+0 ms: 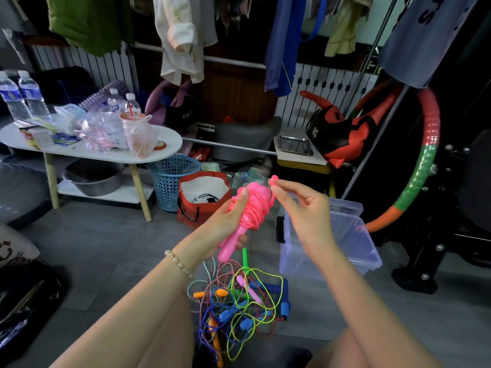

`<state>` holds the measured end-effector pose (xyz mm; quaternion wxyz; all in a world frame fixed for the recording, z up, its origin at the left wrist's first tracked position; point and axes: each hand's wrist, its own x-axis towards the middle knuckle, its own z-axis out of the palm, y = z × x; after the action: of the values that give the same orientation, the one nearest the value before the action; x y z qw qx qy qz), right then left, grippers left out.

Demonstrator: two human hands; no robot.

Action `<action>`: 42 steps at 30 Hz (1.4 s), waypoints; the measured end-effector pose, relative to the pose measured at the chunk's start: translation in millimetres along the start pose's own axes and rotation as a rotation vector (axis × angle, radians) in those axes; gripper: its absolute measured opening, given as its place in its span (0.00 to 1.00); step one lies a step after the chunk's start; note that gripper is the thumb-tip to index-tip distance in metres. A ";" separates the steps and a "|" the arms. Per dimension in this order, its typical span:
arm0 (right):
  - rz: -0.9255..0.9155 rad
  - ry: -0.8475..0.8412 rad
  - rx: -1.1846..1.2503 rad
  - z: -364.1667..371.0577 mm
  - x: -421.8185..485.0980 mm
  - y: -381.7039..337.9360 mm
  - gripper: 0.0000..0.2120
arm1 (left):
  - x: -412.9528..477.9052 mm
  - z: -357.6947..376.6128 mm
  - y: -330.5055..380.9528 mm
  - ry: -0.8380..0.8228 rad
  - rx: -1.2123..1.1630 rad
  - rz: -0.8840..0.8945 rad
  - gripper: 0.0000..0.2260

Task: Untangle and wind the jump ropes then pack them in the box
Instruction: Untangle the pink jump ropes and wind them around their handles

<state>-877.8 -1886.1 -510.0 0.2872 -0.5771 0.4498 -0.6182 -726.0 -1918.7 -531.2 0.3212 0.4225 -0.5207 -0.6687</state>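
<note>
My left hand [228, 219] grips a pink jump rope [252, 208] by its handles, the cord wound round them in a thick bundle. My right hand [300, 205] pinches the loose pink end of that cord just above and right of the bundle. Below my hands, on the grey floor, lies a tangled heap of jump ropes [239, 301] with green, blue, red-white and teal cords and orange, blue, pink and green handles. A clear plastic box [353, 251] stands open on the floor to the right of the heap.
A red bag [202, 200] and a blue mesh basket [170, 179] stand behind my hands. A white oval table [164, 147] with bottles and bags is at the left. Gym gear, a striped hoop [422, 166] and hanging clothes fill the back and right.
</note>
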 end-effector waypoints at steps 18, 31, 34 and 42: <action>-0.131 0.039 -0.450 5.1 -9.1 -16.5 0.04 | -11.3 18.4 -9.5 0.187 0.115 0.347 0.20; 0.034 0.045 -0.283 6.9 -14.0 -19.4 0.06 | -11.3 18.1 -10.8 0.239 0.080 0.359 0.13; 0.041 0.076 -0.320 9.2 -15.9 -19.9 0.04 | -11.3 15.0 -14.3 0.263 0.126 0.423 0.13; 0.028 -0.025 -0.581 17.5 -23.7 -7.0 0.04 | -9.4 12.7 -23.7 0.331 0.256 0.495 0.14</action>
<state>-855.7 -1866.3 -515.9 0.1241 -0.6365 0.6123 -0.4522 -733.1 -1899.2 -550.6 0.4987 0.4231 -0.6282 -0.4215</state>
